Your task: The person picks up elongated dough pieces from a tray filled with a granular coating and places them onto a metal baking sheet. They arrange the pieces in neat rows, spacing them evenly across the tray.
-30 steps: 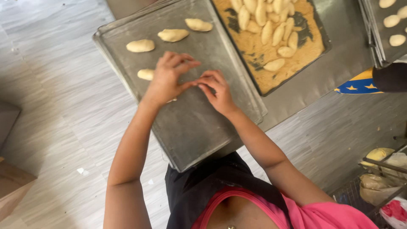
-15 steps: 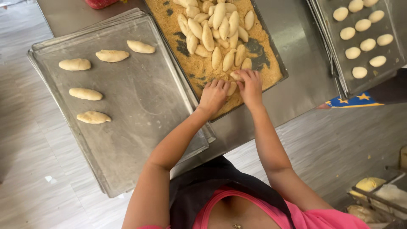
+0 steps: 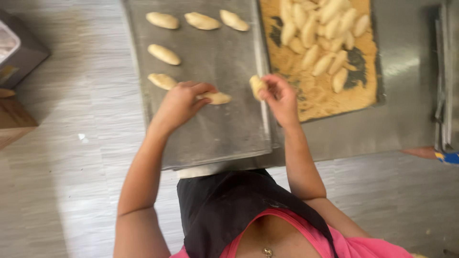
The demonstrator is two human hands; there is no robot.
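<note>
Bright, even light; motion blur throughout; soft glare on steel counter [image 3: 406, 62]; faint shadows beneath arms

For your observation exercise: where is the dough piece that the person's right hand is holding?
In the head view, the dough piece is pinched in the right hand, just above the right edge of the grey baking tray, beside the crumb tray.

Six dough pieces [image 3: 164, 54] lie on the grey tray [image 3: 224, 129], one more in hand, roughly fifteen on the crumb tray [image 3: 334, 95].

One head-worn camera looks steeply down, close over the baking tray [image 3: 210, 134].
</note>
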